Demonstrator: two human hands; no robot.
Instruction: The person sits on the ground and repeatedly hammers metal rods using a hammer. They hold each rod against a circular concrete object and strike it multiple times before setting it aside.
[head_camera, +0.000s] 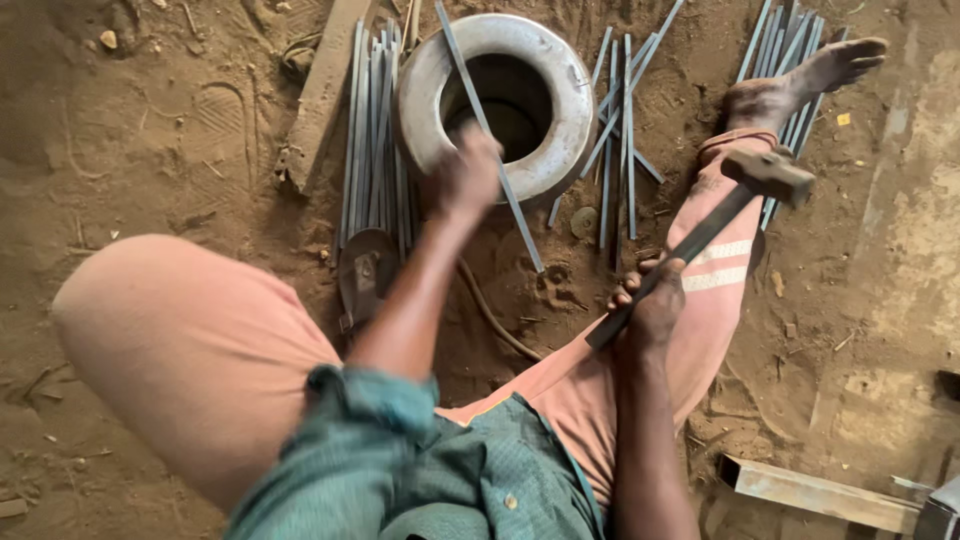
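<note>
My left hand (463, 177) grips a thin flat metal strip (520, 225) that lies slanted across the rim of a thick metal ring (570, 110) set on the dirt floor. My right hand (652, 305) is closed round the handle of a hammer (768, 175), whose head is raised above my right shin. I sit on the ground with my legs in salmon trousers on either side of the ring. My bare right foot (800, 85) rests on a pile of strips.
Bundles of grey metal strips lie left of the ring (370, 140), right of it (620, 140) and under the foot (790, 40). A wooden plank (320, 95) lies at upper left. A metal bar (815, 493) lies at lower right.
</note>
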